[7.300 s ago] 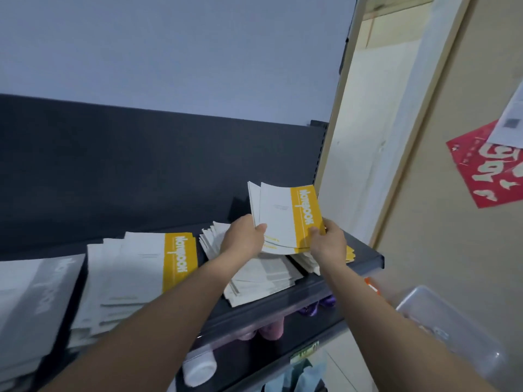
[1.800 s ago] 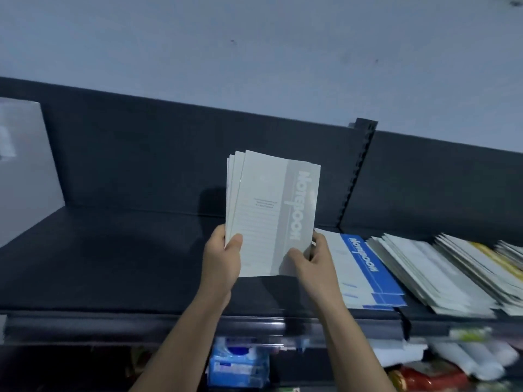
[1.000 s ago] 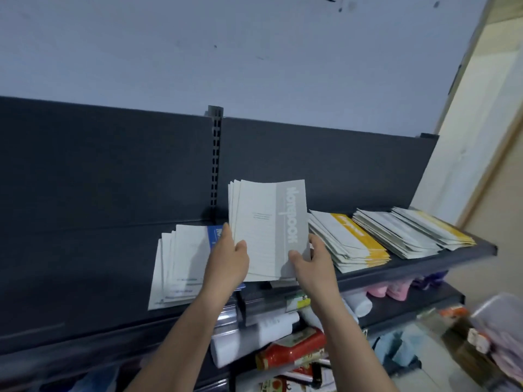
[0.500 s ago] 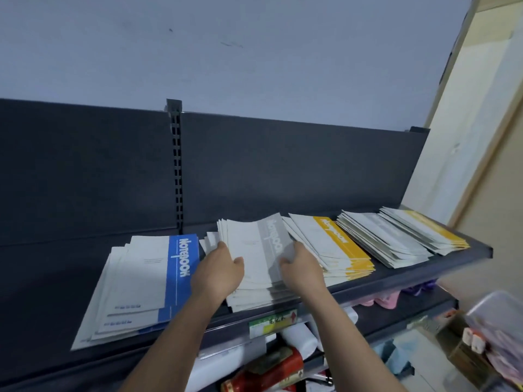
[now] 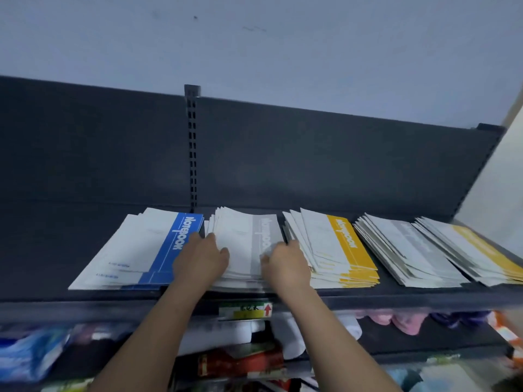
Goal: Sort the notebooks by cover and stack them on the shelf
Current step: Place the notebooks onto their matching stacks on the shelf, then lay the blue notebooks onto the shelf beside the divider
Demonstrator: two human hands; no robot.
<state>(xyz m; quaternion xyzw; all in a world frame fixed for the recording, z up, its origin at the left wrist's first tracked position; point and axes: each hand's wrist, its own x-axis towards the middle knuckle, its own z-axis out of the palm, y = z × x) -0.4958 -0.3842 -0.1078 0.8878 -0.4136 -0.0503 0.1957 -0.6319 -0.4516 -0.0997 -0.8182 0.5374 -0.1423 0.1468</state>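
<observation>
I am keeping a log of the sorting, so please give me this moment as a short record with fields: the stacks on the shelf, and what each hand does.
place: dark shelf, five notebook stacks in a row
stacks, left to right: blue stack, grey stack, yellow stack, second grey stack, end yellow stack
left hand: holds the grey stack at its left edge
right hand: holds the grey stack at its right edge
neatness: all stacks fanned, not squared
below: blurred goods
</observation>
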